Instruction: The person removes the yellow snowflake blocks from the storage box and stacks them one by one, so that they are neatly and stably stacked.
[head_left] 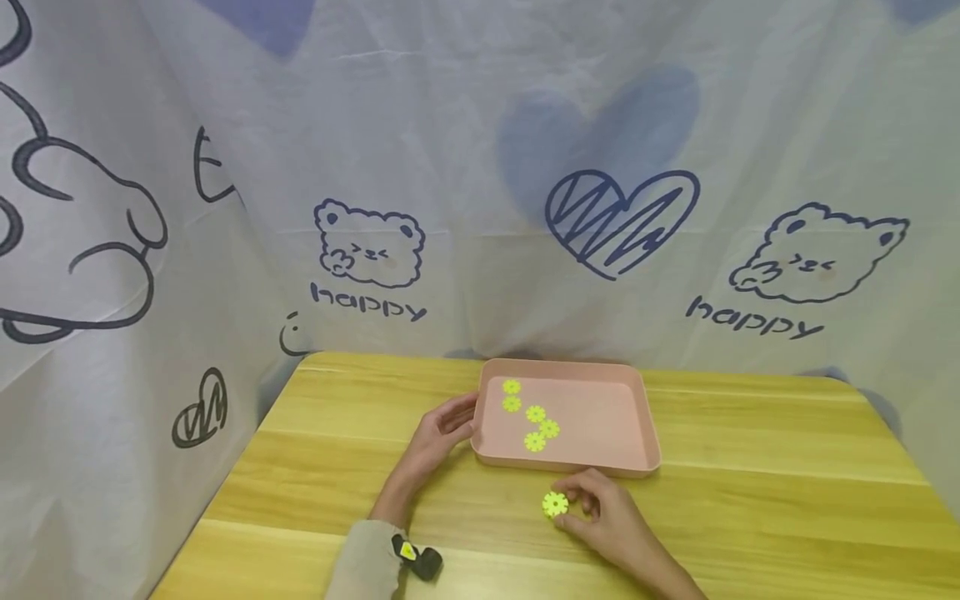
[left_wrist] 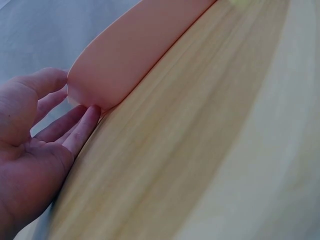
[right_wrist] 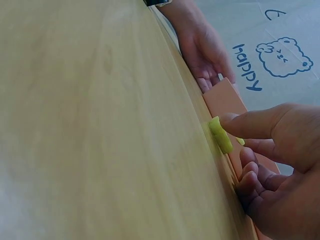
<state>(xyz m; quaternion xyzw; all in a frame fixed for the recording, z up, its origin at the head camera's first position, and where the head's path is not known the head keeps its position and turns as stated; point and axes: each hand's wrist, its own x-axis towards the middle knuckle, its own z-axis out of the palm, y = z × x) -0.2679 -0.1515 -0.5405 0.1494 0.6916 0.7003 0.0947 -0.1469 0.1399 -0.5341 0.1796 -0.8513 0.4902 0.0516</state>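
A shallow pink tray (head_left: pixel 600 417) lies on the wooden table with several yellow-green snowflake building discs (head_left: pixel 535 442) in its left half. At the tray's left end is my left hand (head_left: pixel 438 435), its loosely bent fingers touching the outer wall. The left wrist view shows this hand (left_wrist: pixel 35 135) with fingertips against the tray's corner (left_wrist: pixel 120 55). In front of the tray's near edge, my right hand (head_left: pixel 603 517) pinches a yellow-green snowflake disc (head_left: pixel 555 504) between thumb and fingers. It looks thick edge-on in the right wrist view, where fingers hide part of the snowflake disc (right_wrist: pixel 220 135).
The wooden table (head_left: pixel 765 467) extends on both sides of the tray. A white curtain (head_left: pixel 465 167) with printed hearts and bears hangs behind and to the left. A dark strap device (head_left: pixel 423 560) sits at the left sleeve.
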